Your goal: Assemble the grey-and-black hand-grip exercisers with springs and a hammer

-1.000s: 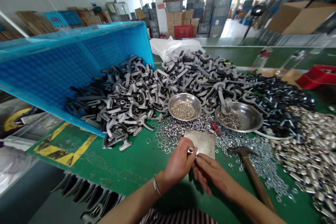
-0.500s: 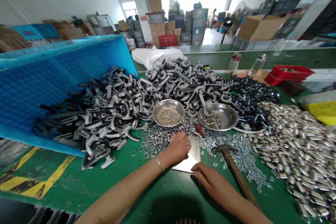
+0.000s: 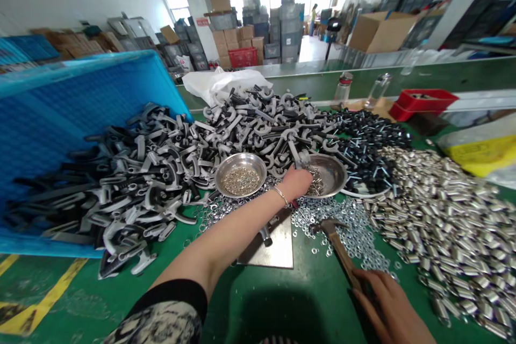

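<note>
My left hand point(image 3: 297, 183) reaches to the left side of the right metal bowl point(image 3: 336, 174), over small metal pins point(image 3: 316, 183). Its fingertips are hidden, so their grip cannot be made out. A grey-and-black plastic part point(image 3: 294, 153) leans on the bowl's rim just beyond the hand. My right hand point(image 3: 389, 303) is closed round the wooden handle of a hammer point(image 3: 341, 252), whose head lies by the loose washers point(image 3: 355, 226). On the flat metal plate point(image 3: 282, 250) a short metal piece with a dark end point(image 3: 266, 236) lies partly hidden under my left forearm.
A left metal bowl point(image 3: 241, 193) holds tiny parts. Grey-and-black plastic parts point(image 3: 250, 123) heap behind it and spill from a blue crate point(image 3: 121, 80). Silver metal sleeves point(image 3: 443, 226) pile at right, beside black-headed bolts point(image 3: 363, 140). A red bin point(image 3: 423, 102) stands farther back.
My left hand has gone from the plate to the right bowl, uncovering a short metal piece on the plate. My right hand has left the plate's edge and taken hold of the hammer handle.
</note>
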Available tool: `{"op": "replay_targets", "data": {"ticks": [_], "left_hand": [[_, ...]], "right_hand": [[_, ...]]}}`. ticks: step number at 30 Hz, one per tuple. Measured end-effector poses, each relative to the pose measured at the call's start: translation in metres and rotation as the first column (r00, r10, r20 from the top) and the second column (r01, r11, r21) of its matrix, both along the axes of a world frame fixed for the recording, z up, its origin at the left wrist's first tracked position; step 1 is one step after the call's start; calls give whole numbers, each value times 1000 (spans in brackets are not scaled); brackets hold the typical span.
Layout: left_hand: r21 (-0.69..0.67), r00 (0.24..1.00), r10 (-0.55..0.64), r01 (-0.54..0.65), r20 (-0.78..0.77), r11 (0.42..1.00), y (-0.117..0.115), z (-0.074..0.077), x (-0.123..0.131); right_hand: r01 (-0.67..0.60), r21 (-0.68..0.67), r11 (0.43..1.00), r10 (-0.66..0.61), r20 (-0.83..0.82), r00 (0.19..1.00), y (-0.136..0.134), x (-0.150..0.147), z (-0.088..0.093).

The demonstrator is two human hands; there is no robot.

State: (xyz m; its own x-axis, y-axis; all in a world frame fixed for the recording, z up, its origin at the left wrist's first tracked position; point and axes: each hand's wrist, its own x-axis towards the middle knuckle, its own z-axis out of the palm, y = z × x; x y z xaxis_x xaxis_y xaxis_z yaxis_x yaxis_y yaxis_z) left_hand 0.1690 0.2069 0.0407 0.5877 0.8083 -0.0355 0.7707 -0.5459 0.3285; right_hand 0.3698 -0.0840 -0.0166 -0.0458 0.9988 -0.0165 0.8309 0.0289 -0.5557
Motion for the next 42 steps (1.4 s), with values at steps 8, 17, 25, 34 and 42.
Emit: {"op": "replay_targets", "data": {"ticks": [8,17,25,34,42], "left_hand": [[-134,897,158,-112,413,985,-13,4,-18],[-291,704,295,-131,646,948,-44,-6,-84],[-342,710,449,-302,542,890,-125,-26,-150],[-238,782,480,-418,398,877,-140,-30,-152],[99,997,-42,35,61,994,-138,-12,-161]], "right_hand": [[25,-333,942,-147,-347,926,38,-13,27],[7,-442,897,-226,-446,866,50,-41,61],[19,-547,837,-317,-455,832,9,-60,40],[-78,-381,921,-93,-411,907,63,-61,61],[-323,-101,941,303,-173,937,99,-63,71]]}}
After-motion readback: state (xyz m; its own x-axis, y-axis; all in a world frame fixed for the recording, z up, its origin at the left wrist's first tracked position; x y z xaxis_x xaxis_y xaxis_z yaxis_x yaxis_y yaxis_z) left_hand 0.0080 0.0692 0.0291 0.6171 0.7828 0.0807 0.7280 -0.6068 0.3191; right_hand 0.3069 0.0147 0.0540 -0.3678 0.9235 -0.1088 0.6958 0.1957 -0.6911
